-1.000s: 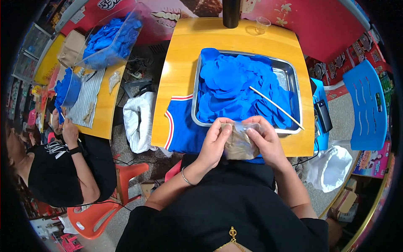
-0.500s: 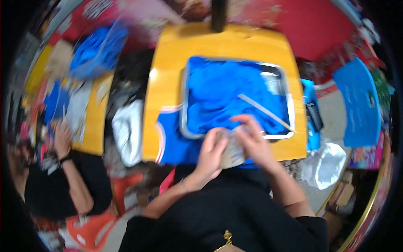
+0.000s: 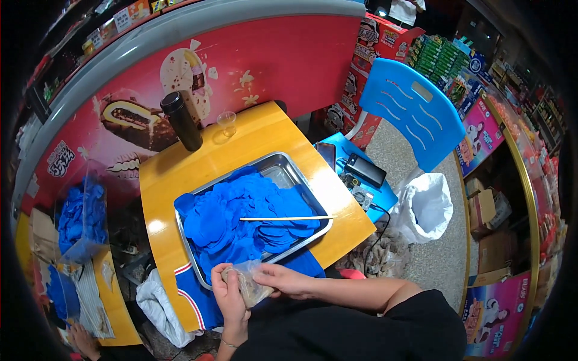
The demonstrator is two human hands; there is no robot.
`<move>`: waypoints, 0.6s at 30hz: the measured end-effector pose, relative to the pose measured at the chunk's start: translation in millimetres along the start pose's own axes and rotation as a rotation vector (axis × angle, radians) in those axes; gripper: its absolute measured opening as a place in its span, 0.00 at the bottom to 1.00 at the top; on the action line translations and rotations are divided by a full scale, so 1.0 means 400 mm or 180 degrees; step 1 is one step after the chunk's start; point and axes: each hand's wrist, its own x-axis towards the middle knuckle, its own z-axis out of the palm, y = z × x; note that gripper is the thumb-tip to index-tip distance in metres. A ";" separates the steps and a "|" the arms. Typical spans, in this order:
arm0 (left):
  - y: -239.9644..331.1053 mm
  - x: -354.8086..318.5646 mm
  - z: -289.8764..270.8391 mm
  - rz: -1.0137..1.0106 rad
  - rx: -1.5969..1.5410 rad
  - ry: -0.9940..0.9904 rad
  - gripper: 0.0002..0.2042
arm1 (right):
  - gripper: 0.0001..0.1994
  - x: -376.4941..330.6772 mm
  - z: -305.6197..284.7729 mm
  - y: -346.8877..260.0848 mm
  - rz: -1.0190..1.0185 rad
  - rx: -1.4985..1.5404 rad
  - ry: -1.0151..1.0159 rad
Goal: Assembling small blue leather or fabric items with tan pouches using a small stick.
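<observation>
A small clear plastic bag (image 3: 253, 290) with something brownish inside is held between my two hands, just off the near edge of the tray. My left hand (image 3: 229, 296) is closed round its left side. My right hand (image 3: 282, 281) pinches the bag's upper right part. Beyond them, a rectangular metal tray (image 3: 330, 226) holds a heap of blue, thin, cloth-like pieces (image 3: 241, 204). Across the heap lies a thin pale stick (image 3: 289, 218), its right end over the tray's rim. A blue garment with red and white trim (image 3: 194, 301) hangs over the table's near edge, partly under the tray.
The yellow table (image 3: 162, 180) bears a dark bottle (image 3: 182, 122) and a clear cup (image 3: 227, 123). A blue chair (image 3: 412, 108) at right carries a black power bank (image 3: 366, 170). Nearby stands a white sack (image 3: 425, 207). Another person's hand (image 3: 83, 340) shows lower left.
My view has swung to the right, so the table now appears tilted and more of the chair and shelves shows. Both hands still hold the bag.
</observation>
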 end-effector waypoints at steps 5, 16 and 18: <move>-0.031 0.003 0.019 -0.0125 -0.0261 0.0370 0.05 | 0.16 0.017 0.019 -0.084 -0.1877 -0.2131 0.0816; -0.053 -0.029 -0.007 -0.0038 -0.0514 0.0886 0.13 | 0.23 0.026 0.011 -0.116 -0.0358 -0.1706 -0.0178; -0.022 -0.031 0.034 -0.0205 -0.0573 0.0809 0.12 | 0.21 -0.005 0.025 -0.134 -0.0851 -0.1367 0.0262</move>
